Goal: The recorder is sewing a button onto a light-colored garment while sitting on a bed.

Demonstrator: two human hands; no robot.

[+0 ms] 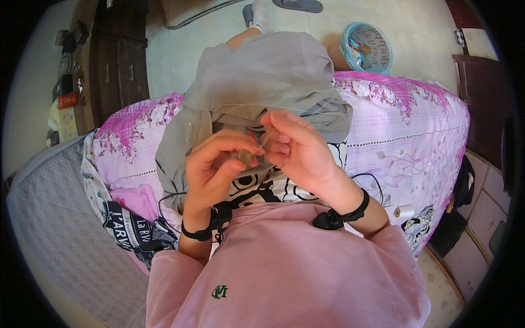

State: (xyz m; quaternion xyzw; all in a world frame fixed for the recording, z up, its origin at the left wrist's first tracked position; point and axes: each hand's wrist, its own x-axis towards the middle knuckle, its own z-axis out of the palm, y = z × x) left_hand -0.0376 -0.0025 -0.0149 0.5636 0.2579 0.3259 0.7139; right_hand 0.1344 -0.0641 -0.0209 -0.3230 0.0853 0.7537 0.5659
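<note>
The left hand (216, 164) is curled, with thumb and fingers pinched on a small round button (244, 158) held in front of the chest. The right hand (292, 145) is narrowed to a pinch, with its fingertips closed on a thin pale thread (284, 107). The thread runs upward from the fingers and stretches sideways across a grey garment (262, 76). The 2 hands are close together, fingertips almost touching, directly above the lower edge of the garment. Whether a needle is held cannot be told.

The grey garment lies over the person's lap and spreads forward onto a bed covered by a pink floral sheet (404, 126). A white spool of thread (405, 211) rests on the sheet, to the right of the right forearm, well apart from the hands.

Containers: 1 round light-blue basket (365, 48) stands on the floor beyond the bed. It holds assorted small items, including something red and something brown; their kind cannot be told. A dark wooden cabinet (117, 65) stands at the upper left, with small boxes beside it.
</note>
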